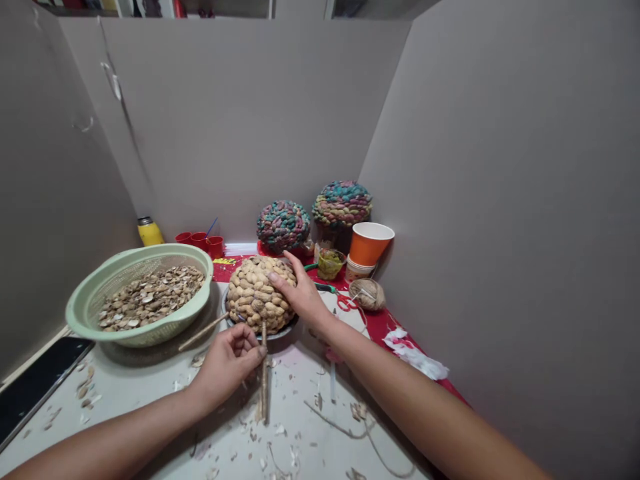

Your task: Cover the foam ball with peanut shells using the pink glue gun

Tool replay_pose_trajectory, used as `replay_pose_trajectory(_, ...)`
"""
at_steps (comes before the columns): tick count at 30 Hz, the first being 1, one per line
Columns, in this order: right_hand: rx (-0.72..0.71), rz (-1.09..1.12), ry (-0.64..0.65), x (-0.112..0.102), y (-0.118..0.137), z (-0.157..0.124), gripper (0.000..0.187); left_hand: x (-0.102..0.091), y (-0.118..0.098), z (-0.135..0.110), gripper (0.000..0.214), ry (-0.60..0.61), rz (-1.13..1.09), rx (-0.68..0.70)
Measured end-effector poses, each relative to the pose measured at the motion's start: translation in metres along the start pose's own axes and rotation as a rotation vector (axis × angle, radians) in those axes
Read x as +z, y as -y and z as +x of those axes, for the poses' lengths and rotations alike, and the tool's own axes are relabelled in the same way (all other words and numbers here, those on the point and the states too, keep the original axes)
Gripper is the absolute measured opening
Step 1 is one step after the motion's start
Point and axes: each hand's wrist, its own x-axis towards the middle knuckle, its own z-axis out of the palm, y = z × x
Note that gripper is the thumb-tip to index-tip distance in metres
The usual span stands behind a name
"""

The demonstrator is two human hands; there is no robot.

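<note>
In the head view, a dome of whole peanut shells (260,290) sits in a round grey bowl (225,312) near the middle of the white work surface (295,443). The right hand (300,295) is open and lies over the dome's upper right side, thumb and fingers spread against the shells. The left hand (233,360) is curled just in front of the bowl, its thumb and forefinger closed on an upright-looking tan stick (265,390), whose far end meets the lower front of the dome. A second tan stick (203,333) slants from the bowl's left side.

To the left stands a pale green colander (75,313) partly filled with broken shells (153,300), with a dark phone-like slab (37,383) near it at the table's edge. Behind are a yellow bottle (150,231), red cups (215,247) and two multicoloured shell domes (283,227) (343,203). On the right, an orange paper cup (369,248) stands near a ball of twine (367,295), red-handled scissors (346,303) and crumpled white tissue (420,359) on red cloth (377,327). Shell fragments and loose twine (335,425) lie scattered in front.
</note>
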Motion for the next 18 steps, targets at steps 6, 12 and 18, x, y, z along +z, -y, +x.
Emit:
replay_pose_trajectory(6,-0.029,0.012,-0.008,0.000,-0.005,-0.002,0.084,-0.002,0.003,0.000,0.030,-0.008,0.018,0.006)
replay_pose_trajectory(12,-0.054,-0.012,-0.008,-0.008,-0.004,-0.005,0.085,-0.009,-0.004,-0.017,0.026,-0.020,0.126,0.029)
replay_pose_trajectory(18,-0.077,-0.057,-0.110,-0.032,-0.001,-0.017,0.072,-0.036,-0.027,-0.049,0.017,-0.173,0.271,0.165)
